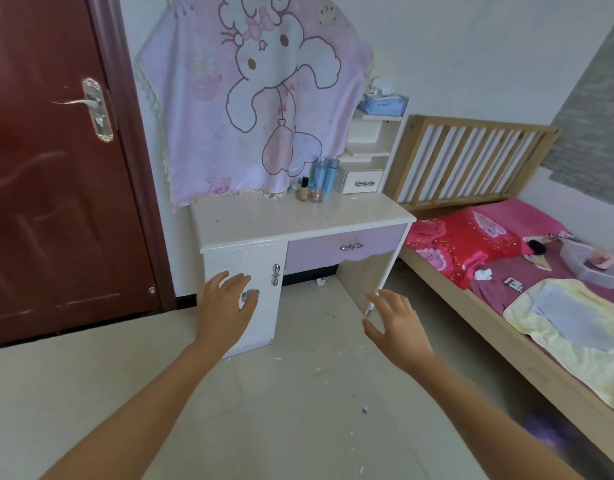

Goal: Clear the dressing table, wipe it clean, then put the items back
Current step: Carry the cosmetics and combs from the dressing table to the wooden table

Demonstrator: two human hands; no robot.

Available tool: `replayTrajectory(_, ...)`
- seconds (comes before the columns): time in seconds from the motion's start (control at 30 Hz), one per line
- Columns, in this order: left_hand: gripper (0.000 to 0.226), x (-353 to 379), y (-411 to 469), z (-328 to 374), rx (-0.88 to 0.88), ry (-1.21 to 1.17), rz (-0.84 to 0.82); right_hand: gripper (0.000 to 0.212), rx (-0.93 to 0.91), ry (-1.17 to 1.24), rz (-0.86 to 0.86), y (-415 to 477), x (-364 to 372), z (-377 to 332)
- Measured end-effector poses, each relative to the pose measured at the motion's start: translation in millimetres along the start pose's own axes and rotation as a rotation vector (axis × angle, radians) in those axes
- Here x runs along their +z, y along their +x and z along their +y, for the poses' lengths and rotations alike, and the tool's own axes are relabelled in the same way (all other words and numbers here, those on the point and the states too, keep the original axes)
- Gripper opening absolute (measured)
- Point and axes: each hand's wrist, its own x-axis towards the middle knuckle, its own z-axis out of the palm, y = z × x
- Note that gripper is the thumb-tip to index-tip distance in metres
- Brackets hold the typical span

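Note:
The white dressing table point(264, 220) with a lilac drawer stands against the wall, its top strewn with small crumbs. At its back right stand two blue bottles point(325, 174), a foundation bottle point(303, 190) and a small jar point(316, 195), next to a little white drawer unit point(362, 181). A pink cartoon cloth point(257, 98) hangs over the mirror. My left hand point(225, 306) reaches out with relaxed fingers in front of the cabinet door, holding nothing. My right hand point(395, 323) is spread and empty in front of the table's right leg.
A dark red door point(56, 168) is at the left. A bed point(506, 271) with a red pillow, a yellow towel point(568, 327) and a clear bin lies at the right. A tissue pack point(383, 103) tops the side shelf. Bits of debris dot the tiled floor point(298, 393).

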Motion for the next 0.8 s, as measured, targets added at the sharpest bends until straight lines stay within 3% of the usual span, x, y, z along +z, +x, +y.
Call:
replayTrajectory(0.47, 0.053, 128.5, 148.8, 72.8, -0.087, 0.011, 0.003, 0.044, 0.002, 0.138, -0.08, 142.9, 49.6, 173.4)
replayTrajectory(0.6, 0.035, 155.7, 173.7, 90.6, -0.149, 0.006, 0.053, 0.054, -0.001, 0.181, -0.163, 175.5, 66.2, 208.5)
replayTrajectory(0.8, 0.064, 206.8, 182.9, 99.6, -0.306, -0.107, 0.043, 0.047, 0.0, 0.278, -0.264, 218.9, 110.0, 239.1)
